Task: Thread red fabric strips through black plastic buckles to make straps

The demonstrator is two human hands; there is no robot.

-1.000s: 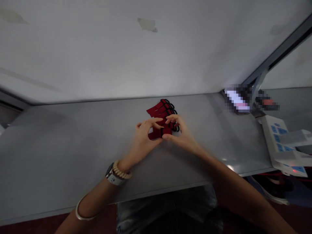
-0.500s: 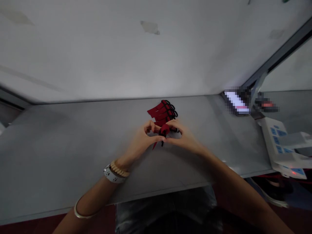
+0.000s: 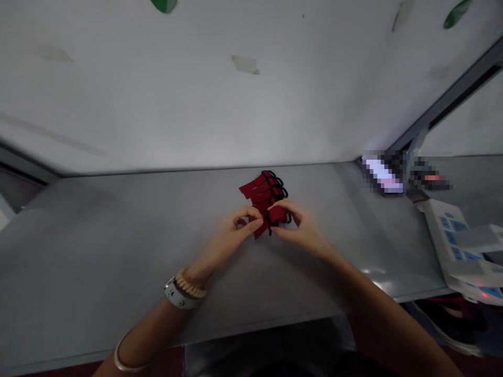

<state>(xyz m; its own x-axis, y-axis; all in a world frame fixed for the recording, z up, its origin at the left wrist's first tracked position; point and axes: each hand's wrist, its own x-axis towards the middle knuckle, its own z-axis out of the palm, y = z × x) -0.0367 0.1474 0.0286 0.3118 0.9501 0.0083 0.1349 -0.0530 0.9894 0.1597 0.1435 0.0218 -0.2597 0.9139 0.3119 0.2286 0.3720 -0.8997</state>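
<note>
A small red fabric piece with black cord [image 3: 276, 213] is pinched between the thumb and fingers of my right hand [image 3: 304, 230], low over the table. My left hand [image 3: 233, 230] is close beside it on the left, thumb and fingertips pressed together at a red strip; how much of it they grip is hard to see. Just beyond my hands lie several red fabric strips with black cord loops [image 3: 262, 188], overlapping in a fan. Their loops point right, and the nearest strips are partly covered by my fingers.
The grey tabletop [image 3: 118, 251] runs up to a white wall panel [image 3: 176, 104]. A pixelated phone-like object [image 3: 383, 173] stands at the back right. Farther right is a white machine with blue markings [image 3: 448, 235]. A dark shoe [image 3: 451, 324] shows below the table.
My hands have drawn slightly apart, the left fingertips now off the folded red piece. That piece shows more openly in my right hand. The camera view has tilted up a little.
</note>
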